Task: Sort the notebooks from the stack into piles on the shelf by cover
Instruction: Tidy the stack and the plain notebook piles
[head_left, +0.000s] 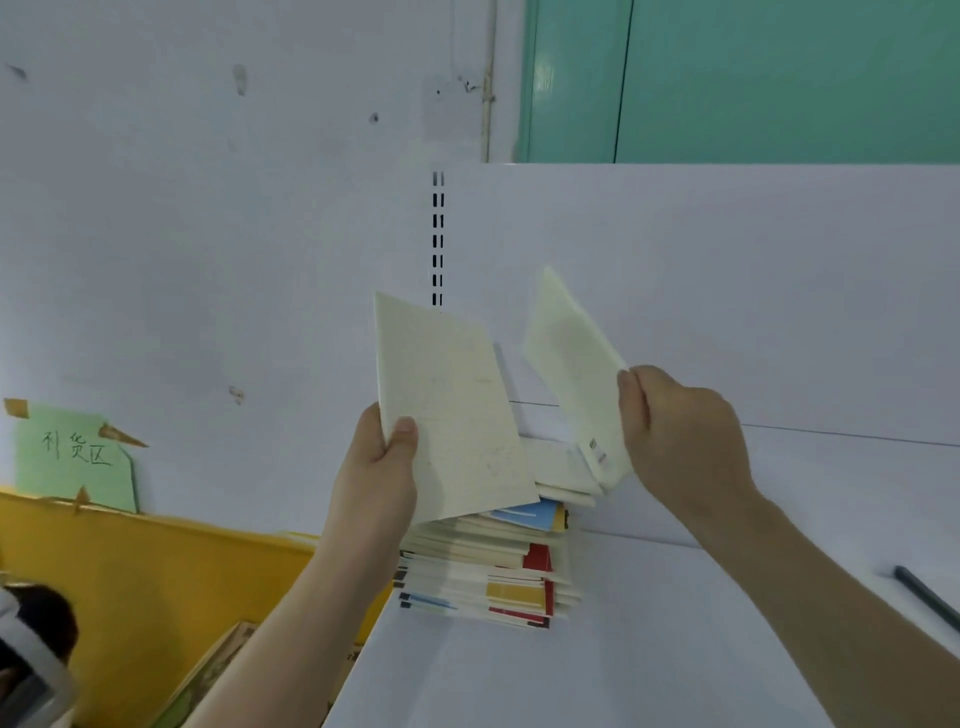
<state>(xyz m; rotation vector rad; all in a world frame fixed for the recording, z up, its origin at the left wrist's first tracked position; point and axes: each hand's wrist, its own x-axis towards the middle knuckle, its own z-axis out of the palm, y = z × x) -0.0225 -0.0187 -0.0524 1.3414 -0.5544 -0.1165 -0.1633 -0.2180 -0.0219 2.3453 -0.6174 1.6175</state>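
the white shelf (675, 649) fills the lower right of the frame, a smooth, flat, matte board with a plain white back panel rising behind it and a slotted upright (438, 239) in the middle. i see no sorted piles on it yet, so i judge the sorting is at its start. at lower centre sits the stack (493, 566), a tall, slightly ragged pile of thin notebooks, mostly cream edges with flashes of blue, red and yellow cover showing at the right side. above it i hold two notebooks lifted clear. my left hand (379, 467) grips the left notebook (452, 410) at its lower left corner, thumb on the face and fingers behind; it is a pale cream rectangle, slim and a little flexible, with faint marks i cannot read. my right hand (680, 431) is curled round the lower edge of the right notebook (571, 374), the same cream colour, tilted edge-on towards me with a small dark label near its bottom. the step in hand looks like comparing covers. since both seem alike, the next move calls for laying them together on bare shelf to the right of the stack, squarely, so a pile can build. at lower left is a yellow panel (156, 571) with a green paper sign (72, 457) taped above it.
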